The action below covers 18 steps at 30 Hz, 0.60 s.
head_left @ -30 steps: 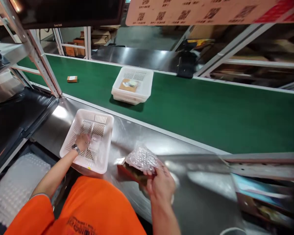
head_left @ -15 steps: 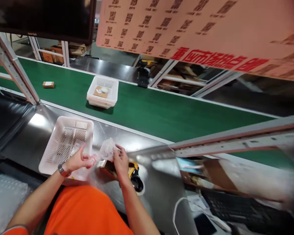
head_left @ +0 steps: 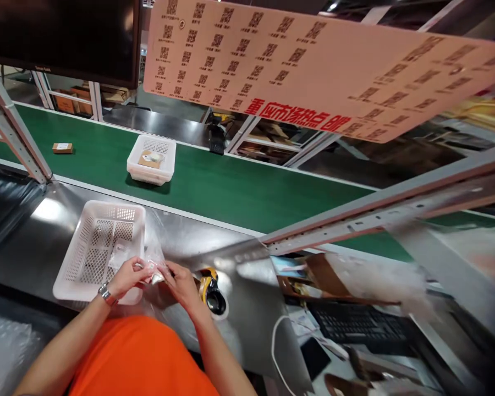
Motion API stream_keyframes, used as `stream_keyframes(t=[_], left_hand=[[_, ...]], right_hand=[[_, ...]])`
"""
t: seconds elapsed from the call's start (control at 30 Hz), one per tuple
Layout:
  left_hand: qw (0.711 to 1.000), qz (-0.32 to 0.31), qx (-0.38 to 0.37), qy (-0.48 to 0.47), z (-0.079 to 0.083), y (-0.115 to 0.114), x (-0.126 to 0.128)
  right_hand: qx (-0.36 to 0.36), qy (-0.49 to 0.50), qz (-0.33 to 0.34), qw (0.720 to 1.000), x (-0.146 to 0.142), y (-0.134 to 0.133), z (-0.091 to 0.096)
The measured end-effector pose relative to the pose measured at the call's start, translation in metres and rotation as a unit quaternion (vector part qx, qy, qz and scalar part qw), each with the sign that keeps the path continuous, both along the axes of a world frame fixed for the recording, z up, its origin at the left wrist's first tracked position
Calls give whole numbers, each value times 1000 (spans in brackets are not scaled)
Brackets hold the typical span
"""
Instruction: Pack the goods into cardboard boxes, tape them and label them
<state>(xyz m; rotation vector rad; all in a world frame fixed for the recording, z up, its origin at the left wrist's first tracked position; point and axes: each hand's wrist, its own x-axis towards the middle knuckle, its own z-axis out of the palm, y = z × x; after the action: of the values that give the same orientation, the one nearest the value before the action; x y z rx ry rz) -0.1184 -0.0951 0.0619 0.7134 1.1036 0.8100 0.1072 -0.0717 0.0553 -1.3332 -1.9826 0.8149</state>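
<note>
My left hand [head_left: 127,276] and my right hand [head_left: 182,283] meet over the front right corner of a white perforated basket [head_left: 68,261]. Both are closed on a crumpled clear plastic bag [head_left: 154,257], fingers pinching it from either side. Something small and pale shows in the bag's lower part, too unclear to name. Inside the basket lies a small clear packet [head_left: 120,255]. A brown box is partly hidden beneath my right hand. Just right of that hand stands a yellow and black device [head_left: 211,291], probably a barcode scanner.
Behind the steel bench [head_left: 247,308] runs a green conveyor belt [head_left: 214,190]. It carries stacked white baskets [head_left: 152,171] and a small cardboard box [head_left: 62,148]. A metal post [head_left: 16,126] rises at left. At right are a keyboard [head_left: 355,324] and a white cable [head_left: 273,346].
My right hand has brought the plastic bag left and down to my left hand, and both now grip it. The head view has turned slightly right.
</note>
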Motion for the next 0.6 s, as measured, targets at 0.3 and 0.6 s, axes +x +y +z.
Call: stream_keyframes(t=[0.3, 0.6], left_hand=[[987, -50, -58, 143, -5, -2, 6], [887, -215, 92, 399, 20, 19, -3]], right_hand=[[42, 12, 0, 999, -32, -30, -8], [-38, 60, -73, 995, -29, -41, -4]])
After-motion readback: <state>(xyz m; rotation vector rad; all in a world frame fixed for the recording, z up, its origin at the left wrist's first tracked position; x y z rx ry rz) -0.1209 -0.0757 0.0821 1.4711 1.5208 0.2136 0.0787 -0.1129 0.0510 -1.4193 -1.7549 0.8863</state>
